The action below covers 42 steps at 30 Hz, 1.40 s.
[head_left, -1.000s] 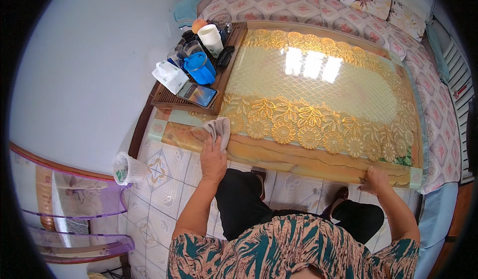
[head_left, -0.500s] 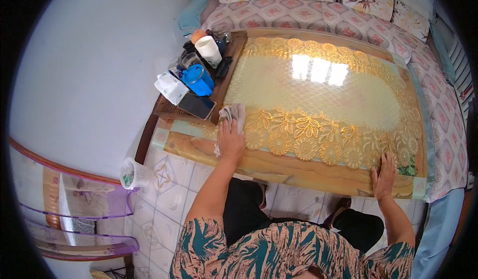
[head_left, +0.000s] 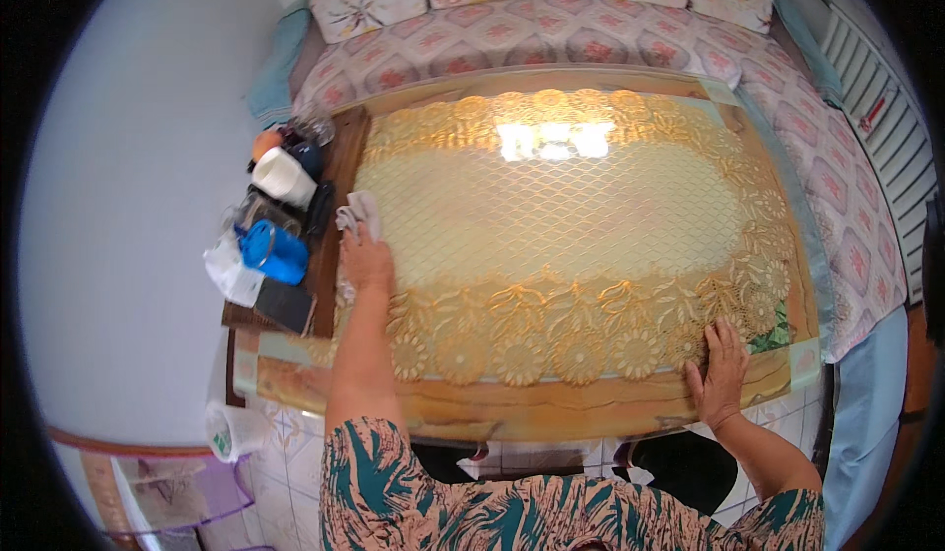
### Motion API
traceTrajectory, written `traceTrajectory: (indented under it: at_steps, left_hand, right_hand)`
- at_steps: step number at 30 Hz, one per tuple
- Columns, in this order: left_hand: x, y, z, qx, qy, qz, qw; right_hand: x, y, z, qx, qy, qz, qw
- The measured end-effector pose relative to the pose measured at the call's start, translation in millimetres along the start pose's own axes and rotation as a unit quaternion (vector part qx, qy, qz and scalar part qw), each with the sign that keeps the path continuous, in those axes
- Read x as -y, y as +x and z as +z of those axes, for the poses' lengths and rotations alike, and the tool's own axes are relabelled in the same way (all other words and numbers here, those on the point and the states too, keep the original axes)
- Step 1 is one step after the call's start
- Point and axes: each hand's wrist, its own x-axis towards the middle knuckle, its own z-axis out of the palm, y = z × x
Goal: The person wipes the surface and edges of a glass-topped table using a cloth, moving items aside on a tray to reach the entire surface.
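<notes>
My left hand (head_left: pixel 366 259) presses a crumpled white cloth (head_left: pixel 356 214) onto the glass table top (head_left: pixel 551 207) near its left edge. Under the glass lies a golden lace cover with flower patterns. My right hand (head_left: pixel 721 374) rests flat, fingers spread, on the front right corner of the table. It holds nothing.
A wooden tray (head_left: pixel 340 172) at the table's left holds a blue mug (head_left: pixel 273 251), a white cup (head_left: pixel 283 176), a dark phone (head_left: pixel 284 305) and other small items. A sofa (head_left: pixel 551 20) with floral cushions stands behind the table. A purple rack (head_left: pixel 182 492) stands lower left on tiled floor.
My left hand has slid the cloth from the table's front left edge farther up along its left side. My head has come closer over the table. My right hand stays at the front right corner.
</notes>
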Motion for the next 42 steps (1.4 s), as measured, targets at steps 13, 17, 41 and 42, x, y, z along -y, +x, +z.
traceTrajectory:
  at_steps: [13, 17, 41, 42]
  left_hand:
    - [-188.9, 75.4, 4.2, -0.005, -0.156, -0.003, 0.988]
    - [-367.5, 13.8, -0.7, 0.058, -0.220, 0.226, 0.947]
    - [-12.6, -58.3, -52.0, 0.060, -0.069, 0.049, 0.995]
    - [-6.6, -74.2, -66.1, 0.080, -0.042, 0.000, 0.996]
  right_hand:
    - [-4.4, 5.4, -8.7, 0.064, 0.008, 0.003, 0.998]
    - [-7.4, 4.7, -4.5, 0.060, 0.007, -0.003, 0.998]
    - [-11.4, -7.2, -0.2, -0.028, 0.027, 0.003, 0.999]
    - [-12.5, -9.1, -0.7, -0.037, 0.021, 0.006, 0.999]
